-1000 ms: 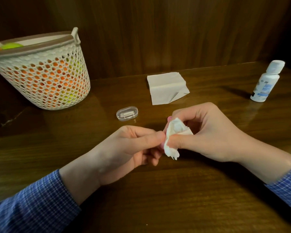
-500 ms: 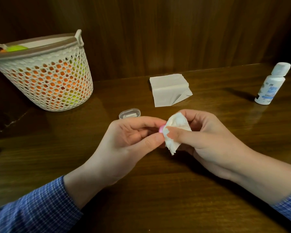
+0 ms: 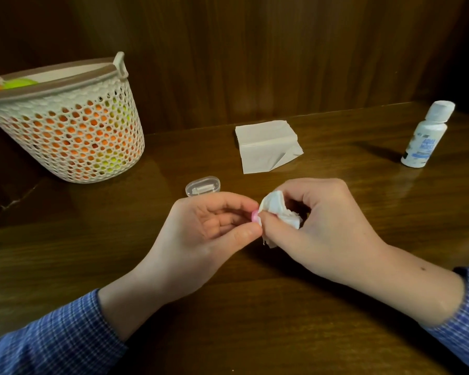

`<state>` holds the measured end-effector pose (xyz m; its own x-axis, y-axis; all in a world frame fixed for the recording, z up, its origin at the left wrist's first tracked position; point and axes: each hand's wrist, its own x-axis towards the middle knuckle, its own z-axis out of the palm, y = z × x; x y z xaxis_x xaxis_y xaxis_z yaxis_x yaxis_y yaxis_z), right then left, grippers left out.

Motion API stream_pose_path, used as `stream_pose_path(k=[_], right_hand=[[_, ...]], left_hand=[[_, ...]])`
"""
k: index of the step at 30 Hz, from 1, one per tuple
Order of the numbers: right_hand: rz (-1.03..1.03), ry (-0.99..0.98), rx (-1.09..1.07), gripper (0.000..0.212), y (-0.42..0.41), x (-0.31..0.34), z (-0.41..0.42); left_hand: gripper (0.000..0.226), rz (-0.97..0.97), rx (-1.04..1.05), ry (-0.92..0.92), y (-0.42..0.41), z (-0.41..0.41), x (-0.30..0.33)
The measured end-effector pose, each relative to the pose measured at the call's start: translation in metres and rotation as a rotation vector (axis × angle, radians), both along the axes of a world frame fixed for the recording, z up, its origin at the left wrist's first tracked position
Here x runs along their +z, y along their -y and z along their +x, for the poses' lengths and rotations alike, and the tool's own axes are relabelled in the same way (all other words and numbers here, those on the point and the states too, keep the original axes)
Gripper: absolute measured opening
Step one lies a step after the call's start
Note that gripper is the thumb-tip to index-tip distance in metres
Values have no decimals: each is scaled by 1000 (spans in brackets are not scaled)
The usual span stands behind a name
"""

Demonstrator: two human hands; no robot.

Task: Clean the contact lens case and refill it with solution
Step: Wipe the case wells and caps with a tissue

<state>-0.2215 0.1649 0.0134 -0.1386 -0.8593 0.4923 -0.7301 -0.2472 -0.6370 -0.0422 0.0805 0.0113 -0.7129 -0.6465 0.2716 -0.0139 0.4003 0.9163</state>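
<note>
Tissue (image 3: 278,212) twisted round again — right hand (image 3: 322,226) grips it, left hand (image 3: 214,226) pinches pink case piece (image 3: 254,217); wiping continues.

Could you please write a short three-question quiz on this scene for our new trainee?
1. True or false: the solution bottle stands capped.
2. What does the right hand grip? A) crumpled tissue B) a spoon C) a pen
3. Fill in: the left hand pinches a small ____ piece.

Key: 1 true; 2 A; 3 pink.
</note>
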Motion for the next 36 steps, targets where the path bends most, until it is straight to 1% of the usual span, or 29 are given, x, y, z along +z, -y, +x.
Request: stream_pose_path(k=[2,4,5,7,8,9,10,11,13,16,18,20,24,27,31,33,36], right_hand=[[-2,9,-13,16,1,1,1],[47,99,-1,17,1,4,-1],[89,221,31,15,2,8,-5],[162,615,138,7,5,15,-19],[192,787,154,16,8,16,-27],[225,908,117,24,11,17,-34],[256,960,58,26,15,15,-40],[292,993,-4,24,18,14,-44],[337,1032,-83,17,24,7,-51],[326,1061,-136,7,30,4,-58],[307,1071,-160,6,32,4,-63],[312,1072,-189,10,34,3,-65],[327,1085,-219,13,37,0,-68],[319,1077,-206,10,39,-3,-70],[314,1068,-177,11,40,-5,-71],[309,1065,-171,10,41,-6,-71],[319,1067,-175,12,42,-6,-71]], left_hand=[[28,27,0,2,2,0,0],[21,102,-18,-13,6,0,-1],[22,159,-38,-29,8,0,-2],[35,301,-60,-84,13,0,-1],[39,347,-50,-111,16,0,0],[39,364,-26,-131,19,0,1],[36,358,2,-143,21,0,4],[30,337,29,-149,24,-1,6],[23,236,82,-128,30,-3,11],[22,24,186,-22,43,-8,17],[17,-127,238,98,51,-13,19],[12,-251,268,225,56,-20,17],[5,-402,264,478,62,-37,12],[7,-507,301,596,65,-48,15],[14,-583,297,741,70,-57,16],[22,-606,288,779,70,-59,17],[40,-627,276,833,72,-62,21]])
